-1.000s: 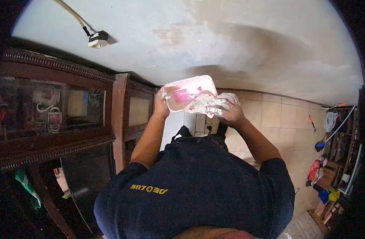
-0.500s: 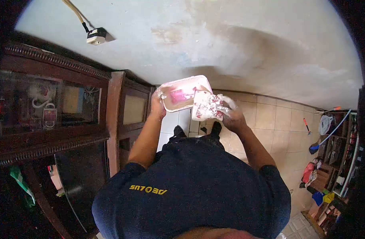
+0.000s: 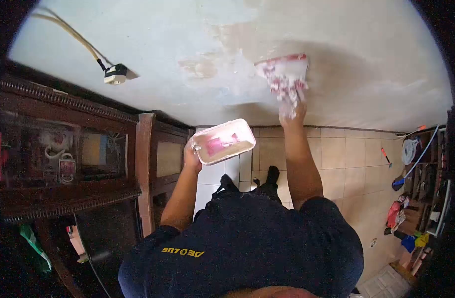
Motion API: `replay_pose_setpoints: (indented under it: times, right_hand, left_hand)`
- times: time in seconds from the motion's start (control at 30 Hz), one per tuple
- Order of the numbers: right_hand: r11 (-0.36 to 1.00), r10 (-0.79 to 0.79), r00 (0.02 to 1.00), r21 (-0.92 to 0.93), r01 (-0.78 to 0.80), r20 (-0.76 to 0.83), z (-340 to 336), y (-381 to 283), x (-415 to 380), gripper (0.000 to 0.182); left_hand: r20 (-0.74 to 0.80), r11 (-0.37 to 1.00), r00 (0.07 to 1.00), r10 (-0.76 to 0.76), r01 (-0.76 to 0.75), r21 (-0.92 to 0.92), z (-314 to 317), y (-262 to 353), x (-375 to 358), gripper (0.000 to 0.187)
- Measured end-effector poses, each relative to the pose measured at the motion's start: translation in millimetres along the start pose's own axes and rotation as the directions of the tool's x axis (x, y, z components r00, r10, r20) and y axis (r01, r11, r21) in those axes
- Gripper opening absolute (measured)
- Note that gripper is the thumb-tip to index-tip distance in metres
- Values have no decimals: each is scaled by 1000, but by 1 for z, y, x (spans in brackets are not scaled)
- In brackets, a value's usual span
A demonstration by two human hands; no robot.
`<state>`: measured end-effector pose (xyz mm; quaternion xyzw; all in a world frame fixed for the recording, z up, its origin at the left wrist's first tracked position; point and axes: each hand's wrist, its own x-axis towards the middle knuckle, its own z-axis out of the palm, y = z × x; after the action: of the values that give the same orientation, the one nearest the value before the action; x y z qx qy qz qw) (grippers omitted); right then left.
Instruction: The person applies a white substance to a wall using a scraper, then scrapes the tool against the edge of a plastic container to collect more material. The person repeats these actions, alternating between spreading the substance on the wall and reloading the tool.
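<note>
My left hand (image 3: 191, 156) grips the left end of a whitish rectangular plastic tub (image 3: 226, 153), held out over the floor. Inside the tub there is a pink patch with white smears. With my right hand (image 3: 293, 114) I hold a red putty spreader (image 3: 283, 72), thickly smeared with white filler, by its narrow end. Its wide red edge points up the wall (image 3: 153, 35) and overlaps it in this view. White filler also coats my right fingers. Beige, uneven patches (image 3: 200, 69) show on the wall to the left of the spreader.
A dark wooden cabinet (image 3: 144, 149) with glass panes stands along the left. A socket box (image 3: 115, 74) with a cable hangs on the wall. Tiled floor (image 3: 339, 164) lies below. At the right are a crowded shelf (image 3: 423, 184) and a blue broom (image 3: 398, 184).
My right hand has carried the spreader from the tub up to the wall, turning its wide edge upward. The tub in my left hand sits lower in view.
</note>
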<state>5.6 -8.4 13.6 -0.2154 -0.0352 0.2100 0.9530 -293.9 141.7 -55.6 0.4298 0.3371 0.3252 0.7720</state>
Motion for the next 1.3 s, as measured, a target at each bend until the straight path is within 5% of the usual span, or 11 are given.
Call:
replay_pose_setpoints:
  times: [0.23, 0.5, 0.57, 0.6, 0.63, 0.67, 0.73, 0.83, 0.9, 1.07, 1.3]
  right_hand:
    - [984, 54, 967, -150, -94, -249, 10, 36, 63, 28]
    - [988, 146, 972, 68, -135, -186, -192, 158, 13, 31]
    - [512, -190, 916, -761, 398, 352, -257, 176, 15, 37]
    - [513, -197, 916, -759, 401, 350, -234, 141, 0, 37]
    - [978, -2, 985, -203, 38, 173, -193, 113, -8, 36]
    - [803, 268, 947, 501, -321, 178, -143, 85, -2, 35]
    - [992, -23, 994, 126, 9, 108, -64, 45, 4, 25]
    - [929, 70, 990, 352, -111, 126, -17, 18, 47, 30]
    - [997, -25, 989, -77, 14, -147, 10, 15, 57, 33]
    - [991, -128, 937, -76, 109, -324, -113, 120, 70, 26]
    - [982, 137, 958, 92, -165, 253, -134, 95, 3, 36]
  left_hand:
    - [-23, 999, 1000, 13, -12, 44, 0, 8, -14, 32]
    - [-55, 995, 995, -85, 88, 47, -11, 16, -23, 42]
    - [-58, 996, 997, -52, 56, 76, -5, 20, -22, 42]
    - [-59, 996, 997, -54, 59, 74, 0, 23, -26, 41]
    - [-60, 996, 997, -56, 60, 70, 2, 26, -28, 40]
    - [-21, 998, 998, -56, 56, -12, -4, 24, -26, 36]
    - [-21, 998, 998, -53, 54, 34, -3, 28, -27, 37]
    - [-10, 994, 1000, -22, 23, 110, -9, 25, -24, 37]
    - [1, 989, 1000, 8, -8, 144, -9, 25, -24, 37]
    - [-4, 998, 1000, -28, 28, 62, -15, 19, -20, 38]
    - [-25, 992, 993, -116, 117, 54, -39, 9, -11, 48]
